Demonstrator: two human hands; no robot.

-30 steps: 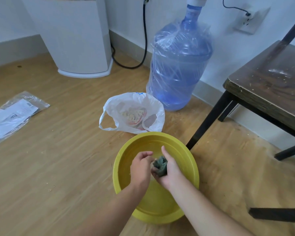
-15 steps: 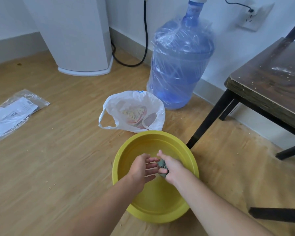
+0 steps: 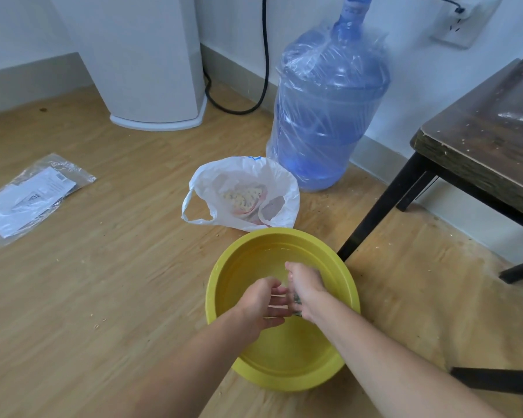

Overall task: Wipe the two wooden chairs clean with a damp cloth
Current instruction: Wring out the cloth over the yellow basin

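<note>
1. Over the round yellow plastic basin (image 3: 221,285) on the wooden floor (image 3: 103,282): both hands.
2. Right hand (image 3: 304,286): closed around a dark green cloth (image 3: 296,300), mostly hidden.
3. Left hand (image 3: 264,303): fingers loosely spread, touching the cloth, gripping nothing.
4. Dark wooden chair with black legs (image 3: 480,146): right of basin, seat speckled with crumbs.
5. White plastic bag (image 3: 242,194): just behind basin.
6. Blue water jug wrapped in clear film (image 3: 326,116): by the wall.

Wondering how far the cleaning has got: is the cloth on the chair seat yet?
No, the cloth is bunched in the right hand over the yellow basin, away from the chair.
</note>
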